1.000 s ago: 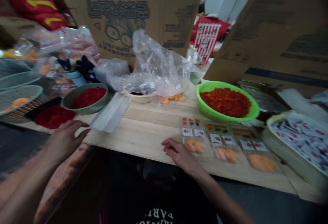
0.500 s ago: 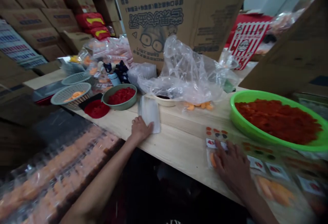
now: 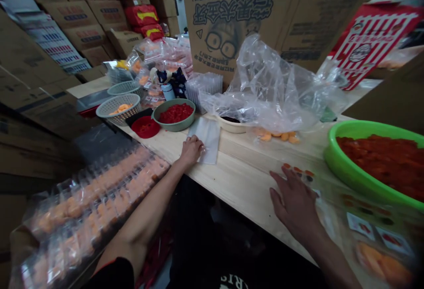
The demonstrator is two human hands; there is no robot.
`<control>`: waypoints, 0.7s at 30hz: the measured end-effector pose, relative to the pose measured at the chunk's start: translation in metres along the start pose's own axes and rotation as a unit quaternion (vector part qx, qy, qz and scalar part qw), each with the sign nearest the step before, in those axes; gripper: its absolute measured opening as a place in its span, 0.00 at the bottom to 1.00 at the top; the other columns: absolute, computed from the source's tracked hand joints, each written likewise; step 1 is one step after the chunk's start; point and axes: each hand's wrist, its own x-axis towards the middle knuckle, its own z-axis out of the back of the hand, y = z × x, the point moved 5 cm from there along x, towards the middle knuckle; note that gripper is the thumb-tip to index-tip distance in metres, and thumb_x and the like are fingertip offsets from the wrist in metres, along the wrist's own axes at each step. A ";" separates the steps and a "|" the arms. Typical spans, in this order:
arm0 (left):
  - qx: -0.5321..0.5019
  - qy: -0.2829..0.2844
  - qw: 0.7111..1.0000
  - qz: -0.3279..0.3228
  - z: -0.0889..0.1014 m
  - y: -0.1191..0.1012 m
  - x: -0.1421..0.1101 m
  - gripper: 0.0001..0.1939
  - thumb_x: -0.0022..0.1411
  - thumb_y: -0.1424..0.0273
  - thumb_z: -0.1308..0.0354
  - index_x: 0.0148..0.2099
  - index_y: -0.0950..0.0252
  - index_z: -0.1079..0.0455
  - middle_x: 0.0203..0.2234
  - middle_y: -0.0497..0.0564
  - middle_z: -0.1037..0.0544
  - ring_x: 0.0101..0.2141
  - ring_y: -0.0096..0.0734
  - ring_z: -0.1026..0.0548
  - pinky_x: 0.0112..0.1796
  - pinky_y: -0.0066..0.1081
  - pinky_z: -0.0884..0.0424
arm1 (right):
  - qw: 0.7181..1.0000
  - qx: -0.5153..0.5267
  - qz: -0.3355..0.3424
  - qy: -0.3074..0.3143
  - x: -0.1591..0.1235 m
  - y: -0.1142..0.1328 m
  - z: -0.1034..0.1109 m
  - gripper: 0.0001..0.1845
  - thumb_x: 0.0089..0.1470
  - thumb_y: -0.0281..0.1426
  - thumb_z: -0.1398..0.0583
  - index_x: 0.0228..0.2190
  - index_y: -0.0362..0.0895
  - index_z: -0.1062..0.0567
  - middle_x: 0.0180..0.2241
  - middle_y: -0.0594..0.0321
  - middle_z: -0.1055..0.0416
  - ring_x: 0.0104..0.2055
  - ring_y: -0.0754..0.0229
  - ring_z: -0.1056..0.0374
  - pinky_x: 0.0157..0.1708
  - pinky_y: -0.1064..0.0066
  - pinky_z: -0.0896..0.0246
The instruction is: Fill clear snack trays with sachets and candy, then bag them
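"Toward the left side, what do you log?"

"Row of filled packs (image 3: pixel 109 212), clear film, orange contents, set close together beside the desk (image 3: pixel 238 176). On the desk itself: perforated basket (image 3: pixel 114 116) with orange pieces (image 3: pixel 121 108); next, red bowl (image 3: pixel 145 135); next, grey-green bowl (image 3: pixel 175 126) of bright red pieces (image 3: pixel 177 113)."

"And the left hand (image 3: pixel 192 150)?"

"Nearer than that bowl, slightly right. Fingers bent against the left side of some clear bags (image 3: pixel 210 139), which lie flat on the wood. Whether they pinch one: cannot tell."

"Middle?"

"Cream bowl (image 3: pixel 233 127), dark contents, partly covered by a crumpled plastic bag (image 3: pixel 265 86). More orange pieces (image 3: pixel 281 137) at the bag's near edge."

"State of the right hand (image 3: pixel 293 198)?"

"Released, fingers spread. It hides part of a clear packet (image 3: pixel 326 216); touching or just above, cannot tell."

"Far right?"

"Green basin (image 3: pixel 351 176), red-orange contents. Nearer: labelled packet (image 3: pixel 384 260), flat, two white labels (image 3: pixel 361 226), orange contents."
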 end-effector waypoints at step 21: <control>-0.121 -0.025 0.955 -0.269 -0.040 -0.098 -0.080 0.12 0.72 0.73 0.51 0.52 0.64 0.29 0.41 0.55 0.20 0.44 0.39 0.23 0.45 0.38 0.25 | 0.968 0.154 -0.022 0.196 0.031 0.044 -0.054 0.27 0.54 0.23 0.43 0.55 0.35 0.29 0.62 0.42 0.37 0.63 0.50 0.38 0.63 0.62 0.41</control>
